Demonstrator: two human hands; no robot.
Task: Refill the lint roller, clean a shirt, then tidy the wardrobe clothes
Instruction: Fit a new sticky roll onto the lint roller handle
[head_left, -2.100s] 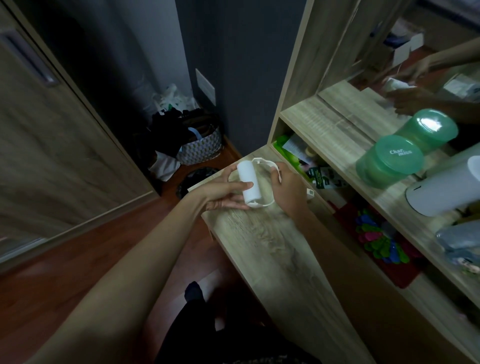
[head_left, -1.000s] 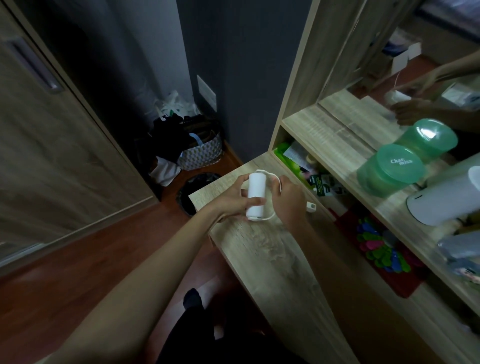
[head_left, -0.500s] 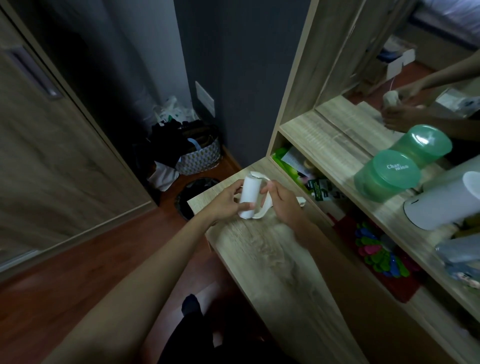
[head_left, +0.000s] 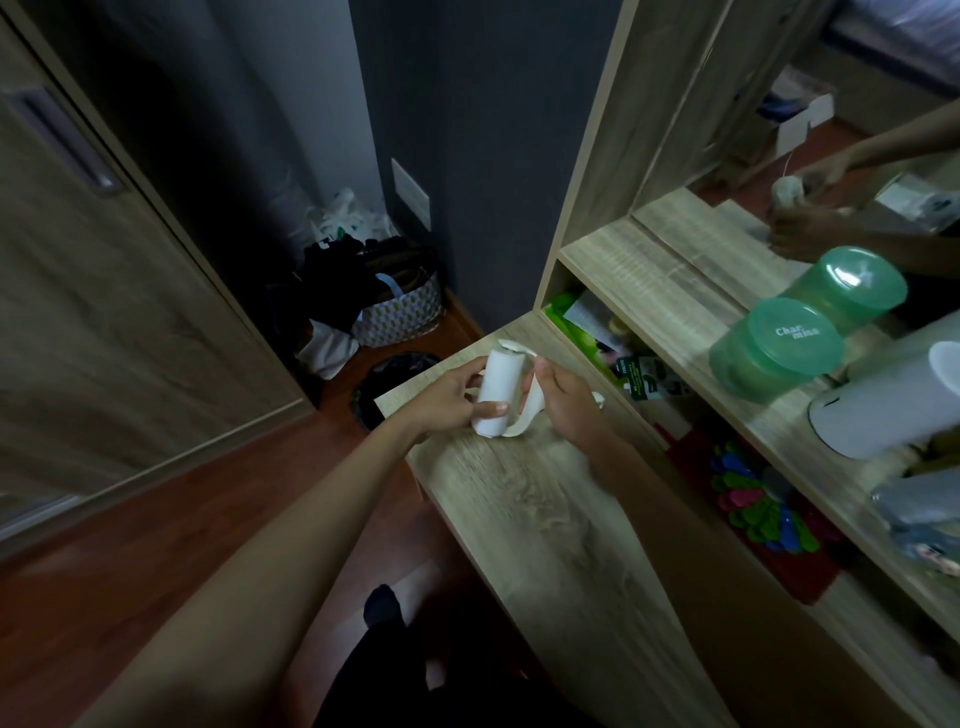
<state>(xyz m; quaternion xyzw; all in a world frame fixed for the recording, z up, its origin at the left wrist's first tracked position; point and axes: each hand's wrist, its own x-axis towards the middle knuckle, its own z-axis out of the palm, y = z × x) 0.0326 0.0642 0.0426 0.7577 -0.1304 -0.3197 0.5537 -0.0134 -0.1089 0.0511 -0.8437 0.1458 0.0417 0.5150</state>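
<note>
A white lint roller refill roll (head_left: 497, 387) stands tilted above the far end of the wooden counter (head_left: 550, 509). My left hand (head_left: 448, 395) grips the roll from the left, thumb across its lower part. My right hand (head_left: 566, 402) holds the white lint roller frame (head_left: 530, 413), whose curved band wraps round the right side and bottom of the roll. The frame's handle end (head_left: 598, 399) pokes out behind my right hand. A mirror at the upper right reflects both hands and the roll.
Green lidded jars (head_left: 779, 348) and a white cylinder (head_left: 883, 400) stand on the shelf at right. Coloured pegs (head_left: 753, 504) lie on a red mat below. A patterned basket of clothes (head_left: 400, 312) and a black bin (head_left: 384, 384) sit on the floor by the wardrobe door (head_left: 104, 291).
The roll has tipped from upright to a slant in my left hand. The frame's band has shifted lower round the roll's right side and bottom.
</note>
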